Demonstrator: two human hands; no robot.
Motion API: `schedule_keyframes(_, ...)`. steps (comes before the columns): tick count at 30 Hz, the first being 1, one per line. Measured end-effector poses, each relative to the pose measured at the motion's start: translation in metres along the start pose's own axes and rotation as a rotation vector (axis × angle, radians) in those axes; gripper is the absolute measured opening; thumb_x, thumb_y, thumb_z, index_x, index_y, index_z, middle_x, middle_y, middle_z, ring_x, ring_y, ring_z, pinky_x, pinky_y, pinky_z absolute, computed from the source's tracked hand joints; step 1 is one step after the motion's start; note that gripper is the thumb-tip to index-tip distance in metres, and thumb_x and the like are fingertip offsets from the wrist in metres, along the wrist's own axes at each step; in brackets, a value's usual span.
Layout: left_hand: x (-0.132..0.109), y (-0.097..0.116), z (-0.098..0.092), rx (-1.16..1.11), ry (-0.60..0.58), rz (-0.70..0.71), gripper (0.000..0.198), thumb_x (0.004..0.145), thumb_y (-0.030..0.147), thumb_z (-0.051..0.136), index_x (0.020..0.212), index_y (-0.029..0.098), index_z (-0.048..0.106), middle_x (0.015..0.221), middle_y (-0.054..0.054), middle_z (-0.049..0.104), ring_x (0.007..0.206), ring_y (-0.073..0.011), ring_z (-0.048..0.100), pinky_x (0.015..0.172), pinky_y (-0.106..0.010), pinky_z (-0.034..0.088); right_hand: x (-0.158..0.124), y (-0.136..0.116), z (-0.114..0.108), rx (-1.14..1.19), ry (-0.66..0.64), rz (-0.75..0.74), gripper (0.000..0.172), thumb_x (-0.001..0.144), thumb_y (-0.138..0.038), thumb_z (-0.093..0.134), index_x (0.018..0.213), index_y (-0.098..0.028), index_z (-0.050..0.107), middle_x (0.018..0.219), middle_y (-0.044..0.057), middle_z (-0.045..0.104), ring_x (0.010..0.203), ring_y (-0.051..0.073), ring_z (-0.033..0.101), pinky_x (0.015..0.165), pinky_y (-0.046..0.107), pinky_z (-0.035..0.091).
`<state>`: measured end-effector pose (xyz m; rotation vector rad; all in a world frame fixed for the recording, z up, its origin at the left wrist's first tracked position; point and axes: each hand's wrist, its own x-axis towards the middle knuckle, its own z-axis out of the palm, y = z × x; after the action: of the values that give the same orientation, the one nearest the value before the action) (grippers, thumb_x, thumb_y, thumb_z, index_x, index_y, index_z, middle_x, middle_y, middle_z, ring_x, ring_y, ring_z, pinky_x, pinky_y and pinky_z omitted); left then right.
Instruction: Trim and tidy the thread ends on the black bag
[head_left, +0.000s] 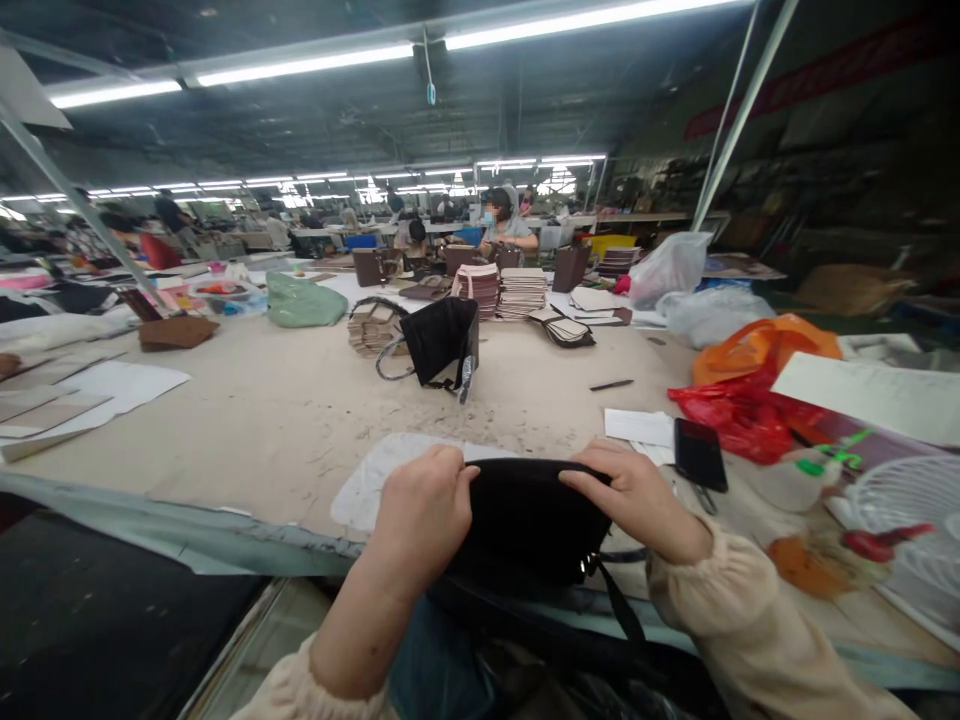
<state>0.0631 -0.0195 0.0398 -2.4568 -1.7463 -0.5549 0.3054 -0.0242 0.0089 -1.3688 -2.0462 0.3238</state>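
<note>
A black bag point(525, 520) is held up at the table's near edge, its dark panel facing me. My left hand point(427, 505) is closed on the top left of its upper edge, thumb against the panel. Around the top right of the same edge, my right hand point(626, 490) pinches with thumb and fingers. A strap with a small metal fitting hangs from the bag's lower right. Farther back on the table stands a second black bag point(439, 342) with a looped handle, tilted to one side. The lower part of the held bag is lost in shadow.
To the right lie a black phone point(700, 454), white paper point(639, 427), a red plastic bag point(739, 415) and a white fan guard point(911, 520). A pen point(611, 385) lies mid-table. Behind are stacked panels point(523, 292) and a green bag point(304, 300). A masked person point(510, 228) sits beyond.
</note>
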Motion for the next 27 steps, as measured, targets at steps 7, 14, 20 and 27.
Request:
schedule_keyframes(7, 0.007, -0.001, 0.000, -0.042, -0.043, 0.017, 0.023, 0.086, 0.027, 0.042, 0.063, 0.021, 0.045, 0.070, 0.000, 0.058, 0.064, -0.0144, 0.052, 0.060, -0.028, 0.031, 0.004, 0.004, 0.003, -0.046, 0.015, 0.033, 0.023, 0.086, -0.036, 0.049, 0.081, -0.022, 0.066, 0.074, 0.001, 0.063, 0.074, 0.014, 0.058, 0.068, 0.025, 0.046)
schedule_keyframes(14, 0.006, -0.007, 0.001, -0.036, -0.033, 0.002, 0.023, 0.086, 0.028, 0.043, 0.064, 0.022, 0.045, 0.070, 0.000, 0.057, 0.064, -0.0147, 0.053, 0.058, -0.029, 0.030, 0.004, -0.026, -0.004, -0.371, 0.040, -0.098, 0.037, 0.080, -0.028, 0.053, 0.115, -0.020, 0.058, 0.107, 0.007, 0.064, 0.100, 0.022, 0.055, 0.091, 0.036, 0.043)
schedule_keyframes(20, 0.005, -0.008, 0.001, -0.046, -0.046, 0.002, 0.020, 0.086, 0.026, 0.042, 0.067, 0.022, 0.048, 0.072, -0.001, 0.058, 0.067, -0.0158, 0.054, 0.059, -0.028, 0.031, 0.022, -0.058, 0.018, -0.364, -0.030, -0.112, 0.037, 0.083, -0.040, 0.051, 0.114, -0.022, 0.058, 0.102, 0.007, 0.065, 0.091, 0.021, 0.059, 0.080, 0.031, 0.045)
schedule_keyframes(27, 0.007, -0.009, 0.002, -0.072, -0.057, -0.016, 0.022, 0.087, 0.029, 0.040, 0.069, 0.022, 0.049, 0.071, -0.002, 0.059, 0.066, -0.0165, 0.054, 0.058, -0.028, 0.032, 0.033, -0.054, 0.036, -0.417, -0.048, -0.162, 0.033, 0.090, -0.038, 0.041, 0.072, -0.020, 0.062, 0.069, 0.003, 0.061, 0.068, 0.014, 0.054, 0.063, 0.025, 0.036)
